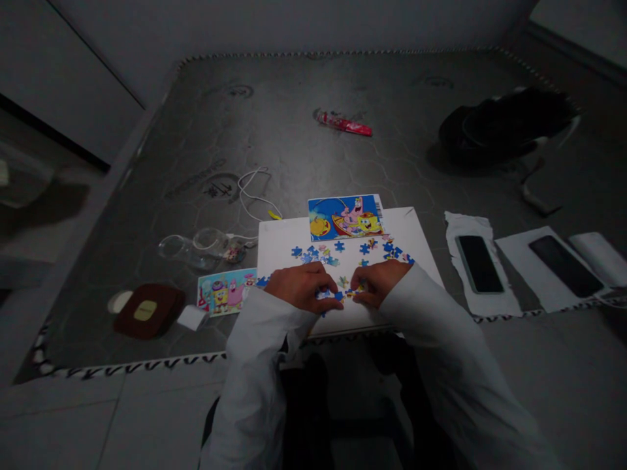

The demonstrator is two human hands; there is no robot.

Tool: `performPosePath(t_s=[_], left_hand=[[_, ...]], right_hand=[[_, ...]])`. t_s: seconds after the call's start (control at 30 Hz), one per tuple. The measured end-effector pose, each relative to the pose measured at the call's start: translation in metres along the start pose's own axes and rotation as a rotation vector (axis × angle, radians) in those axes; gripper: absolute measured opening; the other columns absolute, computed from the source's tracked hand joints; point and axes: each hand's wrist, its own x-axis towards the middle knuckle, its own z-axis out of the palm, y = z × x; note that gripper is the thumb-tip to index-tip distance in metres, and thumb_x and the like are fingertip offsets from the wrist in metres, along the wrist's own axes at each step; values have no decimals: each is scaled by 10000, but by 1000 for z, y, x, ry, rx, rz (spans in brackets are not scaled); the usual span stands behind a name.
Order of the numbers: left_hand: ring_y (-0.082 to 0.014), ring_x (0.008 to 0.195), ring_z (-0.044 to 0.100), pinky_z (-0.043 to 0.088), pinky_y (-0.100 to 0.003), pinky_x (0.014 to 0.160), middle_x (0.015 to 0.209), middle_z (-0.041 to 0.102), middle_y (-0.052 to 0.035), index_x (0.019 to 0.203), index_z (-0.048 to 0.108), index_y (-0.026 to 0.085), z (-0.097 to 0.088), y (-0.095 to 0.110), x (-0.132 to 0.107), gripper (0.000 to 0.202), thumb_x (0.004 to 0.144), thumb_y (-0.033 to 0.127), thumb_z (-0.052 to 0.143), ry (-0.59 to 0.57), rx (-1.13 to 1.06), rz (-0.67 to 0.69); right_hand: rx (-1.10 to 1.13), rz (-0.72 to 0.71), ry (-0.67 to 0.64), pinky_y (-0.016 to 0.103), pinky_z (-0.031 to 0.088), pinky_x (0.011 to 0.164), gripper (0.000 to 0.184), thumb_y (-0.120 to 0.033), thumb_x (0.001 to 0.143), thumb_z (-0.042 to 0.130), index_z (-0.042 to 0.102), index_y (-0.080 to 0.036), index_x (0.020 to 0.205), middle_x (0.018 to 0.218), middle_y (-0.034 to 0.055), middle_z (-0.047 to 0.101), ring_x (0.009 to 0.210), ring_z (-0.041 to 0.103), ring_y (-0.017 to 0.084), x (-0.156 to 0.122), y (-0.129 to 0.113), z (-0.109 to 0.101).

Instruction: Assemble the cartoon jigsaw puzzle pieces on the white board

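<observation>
- Pinching puzzle pieces [339, 296] just below frame centre, the left hand [301, 286] and right hand [381, 282] curl nearly closed on them; whether these are joined, I cannot tell.
- The pieces lie between the facing hands, in a row running left to right, equally near both.
- Loose pieces [313, 254] lie just above, on a white board [279, 241].
- Higher, a picture card [345, 219].

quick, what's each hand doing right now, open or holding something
Left hand: closed, pinching a blue puzzle piece.
Right hand: closed, pinching another puzzle piece, too small to make out.
</observation>
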Motion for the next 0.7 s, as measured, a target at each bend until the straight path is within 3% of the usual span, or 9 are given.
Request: performPosePath(t_s=[0.57, 0.7], left_hand=[[-143, 800, 631, 431, -245, 628, 940, 678, 12, 930, 721, 289, 3, 1, -3, 273, 748, 492, 707, 34, 20, -17], [-142, 787, 630, 423, -242, 626, 927, 679, 13, 903, 722, 287, 4, 0, -3, 301, 723, 529, 713, 32, 3, 9]], right_hand=[[7, -35, -22, 236, 414, 643, 200, -425, 756, 678, 721, -347, 936, 779, -26, 718, 750, 646, 163, -4, 1, -9], [10, 56, 48, 227, 393, 604, 241, -422, 732, 706, 702, -343, 959, 722, -43, 701, 702, 633, 149, -8, 9, -14]])
